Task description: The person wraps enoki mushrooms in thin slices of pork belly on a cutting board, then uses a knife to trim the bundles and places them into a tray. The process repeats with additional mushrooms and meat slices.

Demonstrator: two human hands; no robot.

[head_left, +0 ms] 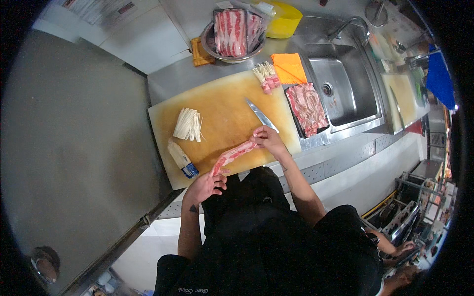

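A long, thin slice of streaky raw meat point(234, 154) stretches slantwise between my two hands, over the near edge of the cutting board point(224, 101). My right hand point(268, 140) pinches its upper right end, close to the handle end of a knife point(261, 114) lying on the board. The lower left end is held by my left hand point(205, 187), its other fingers loosely curled. Left on the board rests a loose fan of enoki mushrooms point(187, 125), and beside it a plastic-wrapped pack of enoki point(181, 158). Several meat-wrapped enoki rolls point(266, 79) lie at the far right corner.
A black tray of meat slices point(307, 109) adjoins the board's right side, below an orange cloth point(289, 68). Farther right is a steel sink point(345, 89). Behind stand a metal bowl point(234, 59) with packed meat and a yellow tub point(284, 20). Another person's hand point(406, 247) shows lower right.
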